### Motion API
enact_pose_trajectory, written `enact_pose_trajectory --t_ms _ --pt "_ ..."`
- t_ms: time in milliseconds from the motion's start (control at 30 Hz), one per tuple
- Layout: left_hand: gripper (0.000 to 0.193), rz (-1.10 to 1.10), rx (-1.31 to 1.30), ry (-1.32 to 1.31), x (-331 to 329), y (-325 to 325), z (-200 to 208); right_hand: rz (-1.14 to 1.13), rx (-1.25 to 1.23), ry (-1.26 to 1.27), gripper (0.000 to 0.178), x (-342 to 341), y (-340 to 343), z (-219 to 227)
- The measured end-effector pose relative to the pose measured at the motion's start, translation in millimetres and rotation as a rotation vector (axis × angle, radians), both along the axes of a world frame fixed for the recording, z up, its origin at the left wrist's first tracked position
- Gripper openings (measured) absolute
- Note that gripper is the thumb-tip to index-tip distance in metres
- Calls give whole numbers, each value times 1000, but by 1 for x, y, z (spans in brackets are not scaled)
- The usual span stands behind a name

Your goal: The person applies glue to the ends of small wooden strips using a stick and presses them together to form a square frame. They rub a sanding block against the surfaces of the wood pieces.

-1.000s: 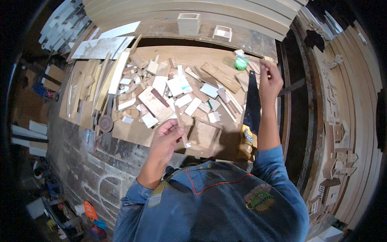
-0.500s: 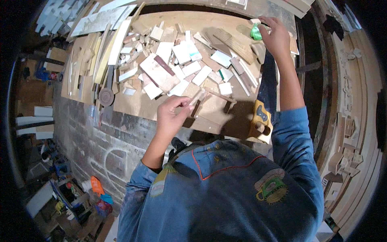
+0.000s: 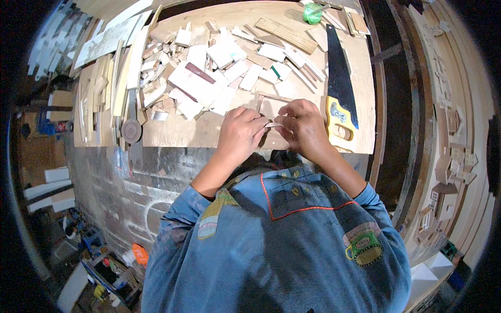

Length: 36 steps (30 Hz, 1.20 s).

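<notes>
Both of my hands meet at the near edge of a plywood worktop (image 3: 219, 136). Between them is a small thin pale wood strip (image 3: 273, 124). My left hand (image 3: 239, 133) pinches its left end and my right hand (image 3: 305, 127) pinches its right end. Just beyond my fingers lies a flat brown wood piece (image 3: 271, 107). A hand saw (image 3: 338, 68) with a black blade and a yellow handle rests right of my right hand.
Several white and brown wood offcuts (image 3: 209, 68) cover the middle of the worktop. A green round container (image 3: 313, 13) stands at the far edge. Long slats (image 3: 125, 73) and a round disc (image 3: 131, 130) lie at the left. Wooden panels (image 3: 449, 146) lean at the right.
My right hand has come back from the green container at the far right to the near edge. It now shares the small strip with my left hand. The view tilted down.
</notes>
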<state>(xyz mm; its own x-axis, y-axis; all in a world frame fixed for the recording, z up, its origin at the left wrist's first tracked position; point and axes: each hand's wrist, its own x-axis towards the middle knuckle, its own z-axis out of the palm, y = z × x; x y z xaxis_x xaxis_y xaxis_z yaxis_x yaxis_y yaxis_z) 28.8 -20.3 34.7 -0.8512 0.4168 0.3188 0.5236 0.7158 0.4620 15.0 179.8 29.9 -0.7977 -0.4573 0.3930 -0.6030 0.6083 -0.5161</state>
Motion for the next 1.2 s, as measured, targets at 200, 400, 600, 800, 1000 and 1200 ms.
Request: enact_pose_trajectory --t_ms 200,400,600,800,1000,1200 --pt "24 73 135 54 4 -30 0 -123 68 55 15 23 -7 -11" --pt "27 236 103 4 18 -103 -34 -237 65 -7 13 41 -15 -30" --pt "25 157 71 5 33 -114 -39 -290 75 -62 13 48 -15 -42" --pt "23 146 96 -10 40 -114 -38 -280 82 -13 12 52 -14 -40" --pt "24 95 108 23 40 -106 -35 -265 124 36 10 51 -15 -42" --pt "24 84 98 -19 39 -94 -39 -259 118 -12 21 52 -10 -53"
